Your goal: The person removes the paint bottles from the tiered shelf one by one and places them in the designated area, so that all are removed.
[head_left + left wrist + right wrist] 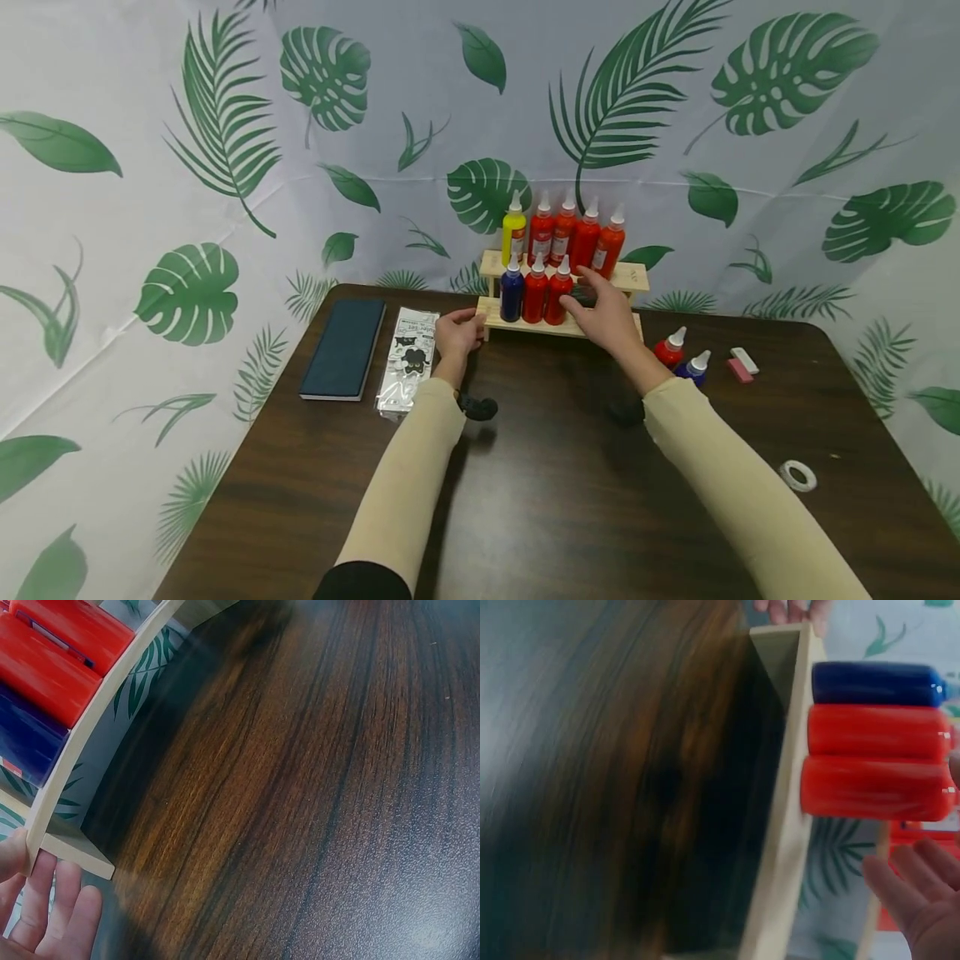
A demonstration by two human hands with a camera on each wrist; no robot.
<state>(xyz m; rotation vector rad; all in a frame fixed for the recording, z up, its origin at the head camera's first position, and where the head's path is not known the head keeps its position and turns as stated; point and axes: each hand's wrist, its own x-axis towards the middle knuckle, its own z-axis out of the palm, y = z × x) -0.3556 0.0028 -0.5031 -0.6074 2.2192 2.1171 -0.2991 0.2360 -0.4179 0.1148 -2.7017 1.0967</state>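
Observation:
A two-step wooden rack stands at the back of the table. Its upper step carries a yellow bottle and several red bottles. On the lower step stand a dark blue bottle and two red bottles, all with white nozzle caps. My left hand grips the left end of the lower step; in the left wrist view the thumb is above the board and the fingers below it. Just right of the front red bottles, my right hand has its fingers spread, apart from the bottles in the right wrist view.
Right of the rack are another red bottle, a blue bottle, and a pink-and-white eraser-like block. A white tape roll lies nearer the right edge. To the left lie a dark notebook and a plastic-wrapped packet.

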